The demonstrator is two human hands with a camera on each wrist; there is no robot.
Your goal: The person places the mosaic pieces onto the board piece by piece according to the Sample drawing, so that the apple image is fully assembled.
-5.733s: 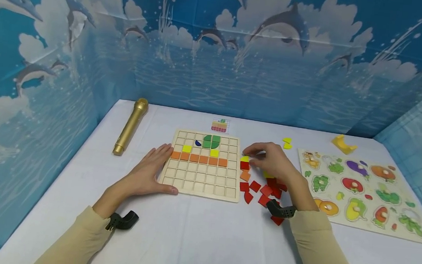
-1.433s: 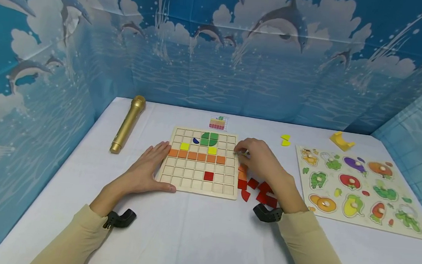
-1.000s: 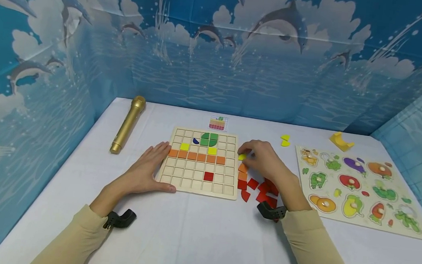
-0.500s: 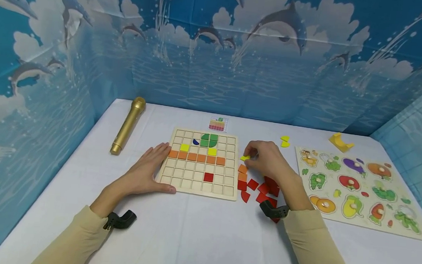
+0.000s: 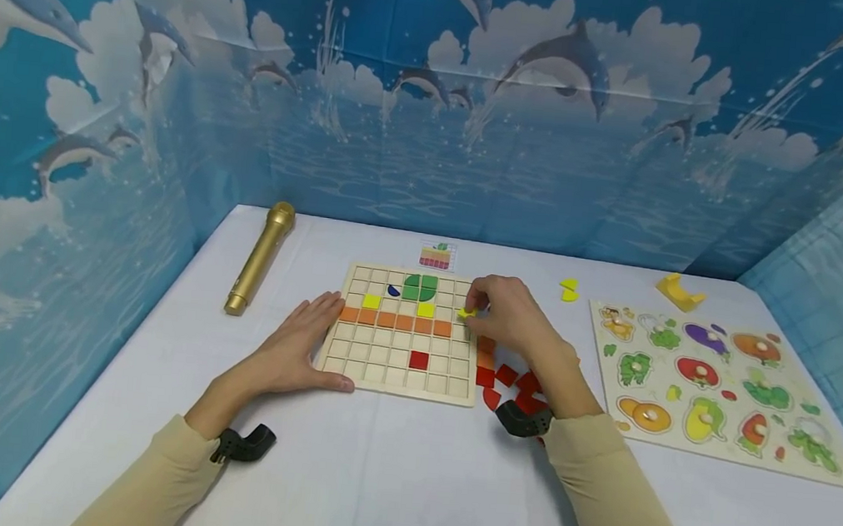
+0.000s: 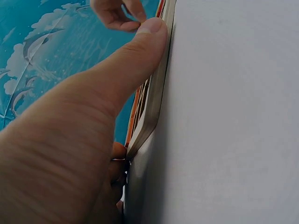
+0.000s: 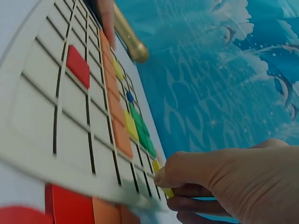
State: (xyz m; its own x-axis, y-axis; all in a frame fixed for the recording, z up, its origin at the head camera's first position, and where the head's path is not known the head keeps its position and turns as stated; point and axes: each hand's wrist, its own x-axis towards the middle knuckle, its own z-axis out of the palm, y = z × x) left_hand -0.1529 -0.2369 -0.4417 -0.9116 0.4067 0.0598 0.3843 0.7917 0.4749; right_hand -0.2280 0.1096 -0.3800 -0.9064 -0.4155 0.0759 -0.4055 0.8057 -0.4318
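Note:
A wooden grid board (image 5: 396, 376) lies on the table. Along its left edge and front left corner rests my left hand (image 5: 301, 344), fingers straight, thumb (image 6: 152, 39) against the front edge. My right hand (image 5: 510, 317) pinches a small yellow tile (image 7: 159, 172) over the board's right side; its full shape is partly hidden by the fingers. In the board sit a row of orange squares (image 5: 385, 320), two yellow squares (image 5: 427, 309), one red square (image 5: 419, 360), green rounded tiles (image 5: 420, 288) and a blue half-round tile (image 5: 394, 291).
Loose red tiles (image 5: 507, 375) and orange tiles (image 5: 486, 345) lie right of the board, partly under my right hand. Two yellow pieces (image 5: 569, 290), a vegetable puzzle board (image 5: 652, 375) and a yellow stand (image 5: 680, 292) are farther right. A pattern card (image 5: 438, 255) and golden microphone (image 5: 260, 259) lie behind.
A red square has come into the board since the oldest frame. The right hand, holding a yellow tile, has moved left from beside the board to over its right columns. The left hand stays put.

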